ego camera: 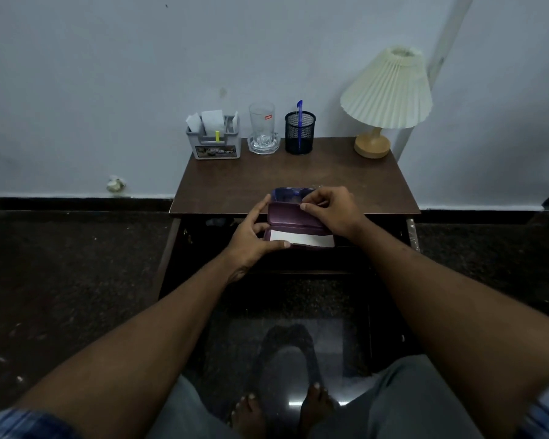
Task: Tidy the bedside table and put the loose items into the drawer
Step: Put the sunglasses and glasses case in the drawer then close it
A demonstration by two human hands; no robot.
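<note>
hands [254, 236] [333, 213] grasp purple case [295, 218] over dark table [235, 185]; lamp [385, 96] by wall [108, 74]

Over the open dark wooden drawer [178, 248], the left hand [254, 239] grips a hinged purple case [293, 220] holding a white cloth [301, 238], while the right hand [333, 213] pinches blue-tinted glasses [286, 194] at the brown bedside table [292, 172]'s near edge.

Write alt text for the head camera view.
Two bare hands, left hand and right hand, hold an open purple case over the bedside table's front edge. Along the back stand a grey organiser, glass, pen holder and lamp.
</note>
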